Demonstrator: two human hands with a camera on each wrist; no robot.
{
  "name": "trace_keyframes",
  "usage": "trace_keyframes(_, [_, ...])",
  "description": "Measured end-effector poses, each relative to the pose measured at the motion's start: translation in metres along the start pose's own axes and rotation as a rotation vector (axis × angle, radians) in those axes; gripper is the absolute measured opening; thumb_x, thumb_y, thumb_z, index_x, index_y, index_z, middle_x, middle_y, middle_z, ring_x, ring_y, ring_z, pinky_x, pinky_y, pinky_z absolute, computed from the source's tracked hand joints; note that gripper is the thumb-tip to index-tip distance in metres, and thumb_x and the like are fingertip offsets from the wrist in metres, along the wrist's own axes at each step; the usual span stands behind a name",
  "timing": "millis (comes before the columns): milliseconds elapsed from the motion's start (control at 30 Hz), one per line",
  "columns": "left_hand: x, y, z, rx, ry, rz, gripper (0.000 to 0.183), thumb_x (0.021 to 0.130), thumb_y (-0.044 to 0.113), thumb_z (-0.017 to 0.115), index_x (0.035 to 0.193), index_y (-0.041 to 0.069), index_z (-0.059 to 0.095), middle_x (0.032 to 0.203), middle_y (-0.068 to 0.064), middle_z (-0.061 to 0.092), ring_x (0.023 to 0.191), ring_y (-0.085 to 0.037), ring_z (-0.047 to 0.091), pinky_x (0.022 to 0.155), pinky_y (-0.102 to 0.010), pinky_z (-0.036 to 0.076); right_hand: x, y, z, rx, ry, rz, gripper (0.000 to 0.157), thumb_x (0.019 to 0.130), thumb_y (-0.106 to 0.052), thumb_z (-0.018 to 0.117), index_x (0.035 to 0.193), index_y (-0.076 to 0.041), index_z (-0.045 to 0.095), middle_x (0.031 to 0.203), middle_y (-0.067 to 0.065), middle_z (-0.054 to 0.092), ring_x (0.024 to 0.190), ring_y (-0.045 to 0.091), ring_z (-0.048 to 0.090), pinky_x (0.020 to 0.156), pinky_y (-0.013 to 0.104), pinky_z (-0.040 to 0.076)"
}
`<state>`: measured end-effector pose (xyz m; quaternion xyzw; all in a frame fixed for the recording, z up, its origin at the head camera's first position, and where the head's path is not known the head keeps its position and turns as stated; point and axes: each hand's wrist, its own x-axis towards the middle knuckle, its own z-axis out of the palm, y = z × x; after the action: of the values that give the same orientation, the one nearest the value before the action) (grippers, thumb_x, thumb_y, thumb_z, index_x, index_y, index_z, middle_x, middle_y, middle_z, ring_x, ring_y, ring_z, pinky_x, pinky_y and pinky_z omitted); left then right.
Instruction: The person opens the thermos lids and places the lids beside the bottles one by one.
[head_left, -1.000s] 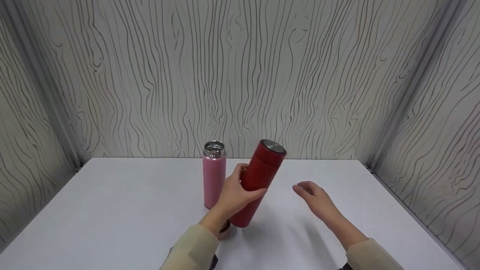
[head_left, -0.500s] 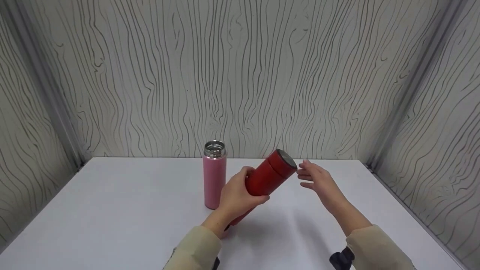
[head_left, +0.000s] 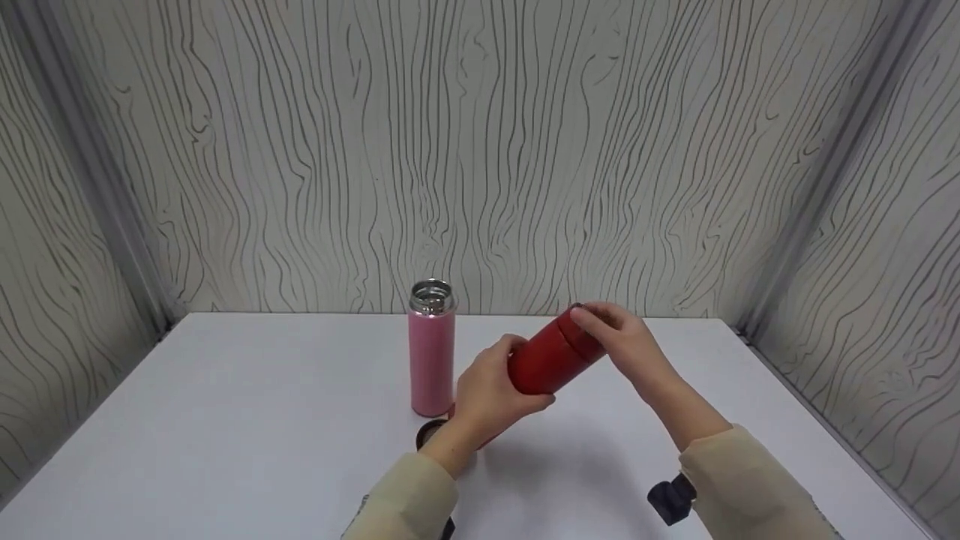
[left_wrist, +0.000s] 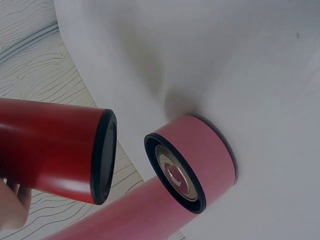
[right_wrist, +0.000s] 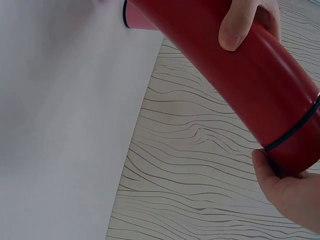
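Right of the open, metal-necked pink bottle, my left hand grips the tilted red cylindrical flask, my right hand its round red cap: seemingly the cap-gripping step, where twisting would call for steady holding.

We saw a pale beige left sleeve and a matching right sleeve, both softly creased. Beside the right one we noticed a black, blocky device; beside the left one, a small dark piece.
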<state>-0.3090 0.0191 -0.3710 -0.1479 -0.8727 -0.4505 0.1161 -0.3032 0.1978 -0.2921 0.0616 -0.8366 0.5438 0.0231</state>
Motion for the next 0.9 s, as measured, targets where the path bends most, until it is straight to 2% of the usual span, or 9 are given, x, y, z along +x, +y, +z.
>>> trace_keyframes(167, [-0.001, 0.002, 0.0, 0.003, -0.013, -0.006, 0.066, 0.067, 0.037, 0.082, 0.122, 0.026, 0.048, 0.113, 0.007, 0.06, 0.106, -0.014, 0.055, 0.084, -0.035, 0.054, 0.001, -0.005, 0.002, -0.059, 0.021, 0.009, 0.063, 0.092, -0.04, 0.054, 0.138, -0.001, 0.039, 0.135, 0.019, 0.047, 0.126, 0.035, 0.044, 0.104, 0.049, 0.04])
trace_keyframes(433, [0.0, 0.002, -0.002, -0.057, -0.051, -0.015, 0.065, 0.066, 0.039, 0.081, 0.121, 0.026, 0.047, 0.112, 0.008, 0.061, 0.103, -0.014, 0.056, 0.084, -0.036, 0.054, 0.002, -0.005, 0.001, -0.106, 0.053, -0.037, 0.06, 0.09, -0.039, 0.059, 0.135, -0.002, 0.045, 0.132, 0.018, 0.052, 0.122, 0.032, 0.049, 0.101, 0.046, 0.044])
trace_keyframes(600, [0.0, 0.002, -0.005, -0.097, -0.097, -0.028, 0.064, 0.066, 0.039, 0.081, 0.12, 0.026, 0.047, 0.111, 0.007, 0.061, 0.101, -0.014, 0.057, 0.083, -0.037, 0.053, 0.003, -0.006, -0.001, -0.136, 0.044, -0.068, 0.057, 0.089, -0.036, 0.061, 0.134, -0.004, 0.048, 0.13, 0.017, 0.054, 0.12, 0.032, 0.051, 0.098, 0.044, 0.046])
trace_keyframes(700, [0.0, 0.001, -0.007, -0.151, -0.152, -0.055, 0.064, 0.067, 0.038, 0.081, 0.12, 0.026, 0.047, 0.11, 0.007, 0.06, 0.101, -0.014, 0.056, 0.083, -0.038, 0.053, 0.003, -0.005, -0.004, -0.161, 0.003, -0.103, 0.057, 0.088, -0.034, 0.063, 0.135, -0.005, 0.048, 0.13, 0.017, 0.055, 0.118, 0.031, 0.052, 0.095, 0.042, 0.049])
trace_keyframes(800, [0.0, 0.001, -0.008, -0.209, -0.207, -0.091, 0.065, 0.066, 0.039, 0.081, 0.12, 0.027, 0.046, 0.111, 0.008, 0.059, 0.101, -0.014, 0.056, 0.084, -0.04, 0.053, 0.004, -0.006, -0.01, -0.161, -0.083, -0.145, 0.056, 0.088, -0.03, 0.063, 0.136, -0.006, 0.046, 0.13, 0.017, 0.054, 0.115, 0.03, 0.053, 0.093, 0.041, 0.05])
trace_keyframes(900, [-0.001, 0.003, -0.007, -0.222, -0.215, -0.107, 0.066, 0.066, 0.042, 0.081, 0.12, 0.028, 0.046, 0.111, 0.01, 0.058, 0.101, -0.013, 0.056, 0.084, -0.04, 0.053, 0.005, -0.009, -0.015, -0.159, -0.152, -0.16, 0.057, 0.089, -0.028, 0.062, 0.138, -0.006, 0.042, 0.132, 0.017, 0.052, 0.116, 0.031, 0.051, 0.095, 0.043, 0.049])
